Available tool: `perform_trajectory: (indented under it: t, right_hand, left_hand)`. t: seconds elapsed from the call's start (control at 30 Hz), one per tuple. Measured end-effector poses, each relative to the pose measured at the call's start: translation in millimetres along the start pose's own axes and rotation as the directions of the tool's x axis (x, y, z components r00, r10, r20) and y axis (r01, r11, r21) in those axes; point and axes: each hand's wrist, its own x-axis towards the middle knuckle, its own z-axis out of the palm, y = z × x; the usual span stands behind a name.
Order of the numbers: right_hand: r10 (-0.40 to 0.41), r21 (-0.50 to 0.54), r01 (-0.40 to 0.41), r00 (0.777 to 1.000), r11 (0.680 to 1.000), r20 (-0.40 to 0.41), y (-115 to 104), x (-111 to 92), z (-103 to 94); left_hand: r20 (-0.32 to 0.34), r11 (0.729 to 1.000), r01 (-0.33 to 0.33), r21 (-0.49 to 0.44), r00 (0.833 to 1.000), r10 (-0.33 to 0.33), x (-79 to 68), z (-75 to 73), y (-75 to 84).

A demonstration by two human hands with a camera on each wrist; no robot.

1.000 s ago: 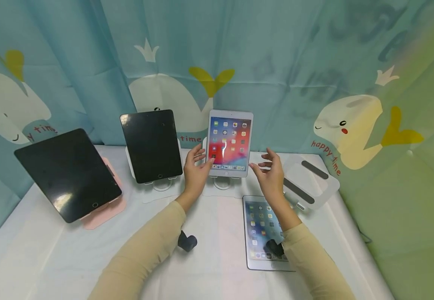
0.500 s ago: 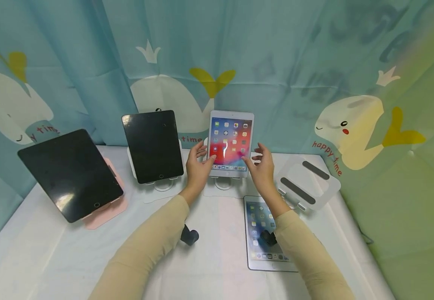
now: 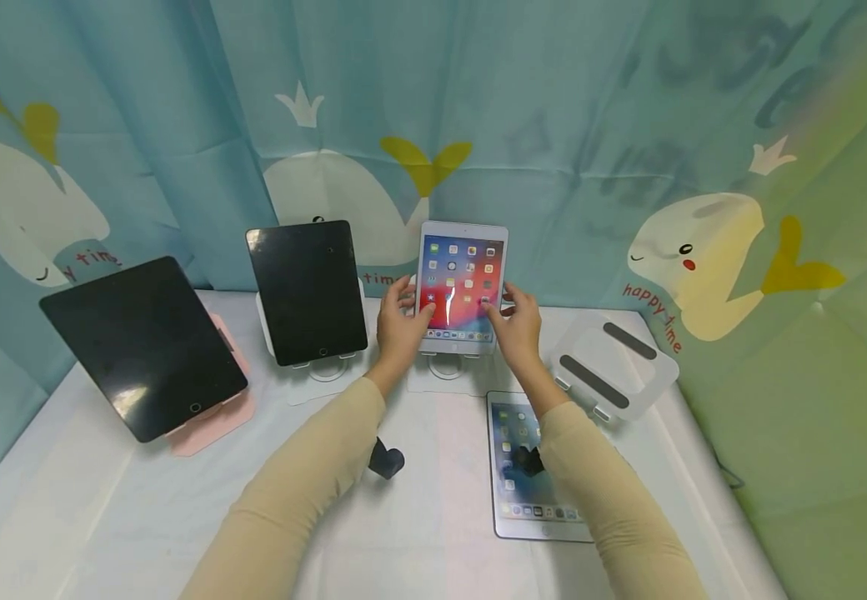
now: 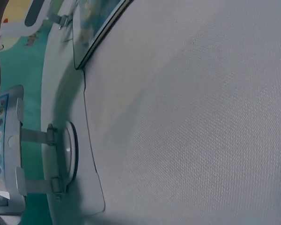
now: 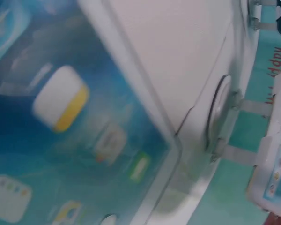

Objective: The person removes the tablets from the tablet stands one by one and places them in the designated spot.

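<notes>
A white tablet [image 3: 461, 275] with a lit screen of app icons leans upright on a white stand [image 3: 445, 367] at the back middle. My left hand [image 3: 400, 325] grips its left edge, thumb over the front, fingers at the side and partly hidden. On the opposite edge my right hand [image 3: 518, 327] holds it likewise, thumb on the front near the screen's lower right. The wrist views catch the tablet's lower end on the stand's two hooks; most of each hand is out of those views. Flat below my right forearm lies a second white tablet [image 3: 512, 467], partly covered by the sleeve.
Left of the middle, a black-screened tablet [image 3: 309, 292] leans on another white stand. Farther left, a larger black-screened tablet [image 3: 144, 346] rests on a pink stand [image 3: 212, 425]. A white stand [image 3: 617, 367] with dark strips is at the right. A whale-print curtain [image 3: 538, 167] hangs behind.
My right hand has moved left from beside the tablet onto its right edge. My left hand has shifted slightly up and inward along the left edge. The tablets stay in place.
</notes>
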Motion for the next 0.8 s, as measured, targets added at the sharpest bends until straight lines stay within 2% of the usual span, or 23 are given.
perform_trajectory:
  t: [0.2,0.37,0.53,0.8]
  right_hand:
    - [0.037,0.035,-0.037,0.999,0.999,0.012,-7,-1,3.4]
    - [0.034,0.078,-0.036,0.999,0.996,0.026,-4,-3,4.5]
    - [0.039,0.133,-0.045,0.998,0.990,0.050,3,-3,2.7]
    - [0.082,0.210,-0.090,0.996,0.973,0.048,2,-4,0.3]
  left_hand:
    - [-0.008,0.997,0.073,0.000,0.997,-0.073,-2.1,4.7,12.4]
    - [-0.015,0.995,0.098,0.012,0.995,-0.098,-3.4,4.7,15.8]
    - [0.025,0.995,0.097,0.015,0.995,-0.097,-5.1,3.8,14.5]
    - [0.048,0.999,0.038,-0.034,0.998,-0.036,-3.4,1.7,10.2]
